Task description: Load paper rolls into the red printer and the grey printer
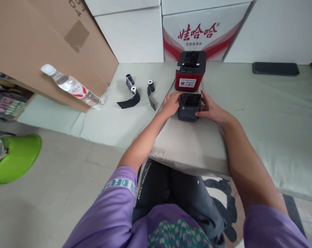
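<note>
A small dark printer sits on the pale cushioned surface between my two hands. My left hand lies against its left side, fingers bent and pressed together toward its back corner. On the other side my right hand holds it, with the thumb at the front right edge and the fingers reaching toward the back. The printer's top cover looks dark and glossy; whether it is fully closed I cannot tell. Directly behind stands a larger red and black printer with a white label on its front.
Partly unrolled black paper rolls lie to the left, with another roll beside them. A water bottle leans near a cardboard box. White cartons line the back. A dark phone-like slab rests at the right.
</note>
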A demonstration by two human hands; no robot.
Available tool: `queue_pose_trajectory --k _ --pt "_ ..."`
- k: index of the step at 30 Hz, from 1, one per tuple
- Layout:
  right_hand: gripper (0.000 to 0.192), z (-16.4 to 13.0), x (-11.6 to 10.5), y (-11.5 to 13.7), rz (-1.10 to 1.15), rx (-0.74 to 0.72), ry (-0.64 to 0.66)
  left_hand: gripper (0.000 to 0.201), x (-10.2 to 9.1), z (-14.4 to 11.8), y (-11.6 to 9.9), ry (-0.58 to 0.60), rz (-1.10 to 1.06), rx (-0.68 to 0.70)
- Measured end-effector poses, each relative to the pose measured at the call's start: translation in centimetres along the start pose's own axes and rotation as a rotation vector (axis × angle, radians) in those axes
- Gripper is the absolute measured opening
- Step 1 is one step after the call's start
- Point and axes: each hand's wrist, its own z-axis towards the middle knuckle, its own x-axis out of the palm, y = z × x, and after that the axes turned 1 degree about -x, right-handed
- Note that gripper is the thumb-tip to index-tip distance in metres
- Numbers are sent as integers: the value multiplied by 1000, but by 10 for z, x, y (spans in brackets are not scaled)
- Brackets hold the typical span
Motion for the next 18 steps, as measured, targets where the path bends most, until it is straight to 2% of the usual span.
queue_pose_trajectory --k 7,9,12,14,18 --pt "139 2 -2 -2 -59 11 5 47 -7 12 9 39 -67 23" --pt "142 2 -3 -3 -74 0 28 51 -15 13 12 115 -89 22" --pt "146 1 -6 -3 -81 -5 66 67 -31 11 16 360 -58 42" --pt "145 0 -7 -1 -86 6 94 77 -40 9 16 476 -23 73" --pt "139 -2 -7 5 -86 -7 142 79 -41 7 13 473 15 67"
